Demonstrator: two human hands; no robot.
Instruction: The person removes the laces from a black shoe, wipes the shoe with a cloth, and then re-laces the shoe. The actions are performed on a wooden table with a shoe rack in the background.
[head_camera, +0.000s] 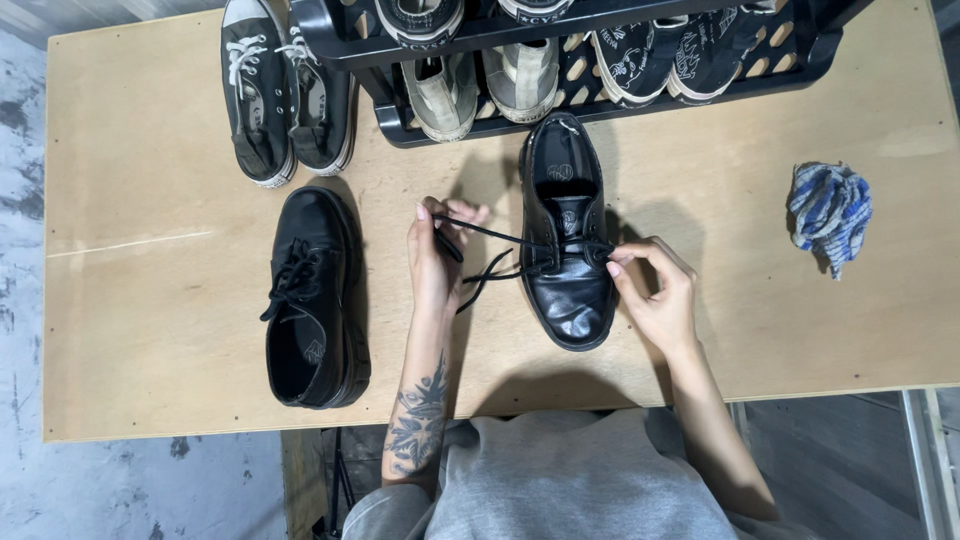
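Two hands work one black leather shoe (568, 250) at the middle of the plywood table (150, 300). The left hand (437, 262), just left of the shoe, pinches the black lace (490, 237) taut to draw it through. The right hand (655, 290), touching the shoe's right side, pinches at the eyelets, steadying it. Its mate (312, 300) lies well left of it; a shoe rack (600, 60) stands just behind.

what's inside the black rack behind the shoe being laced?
The black rack holds pale canvas sneakers and black printed slip-ons on its lower shelf. The upper shelf covers their far ends; only toe tips show above.
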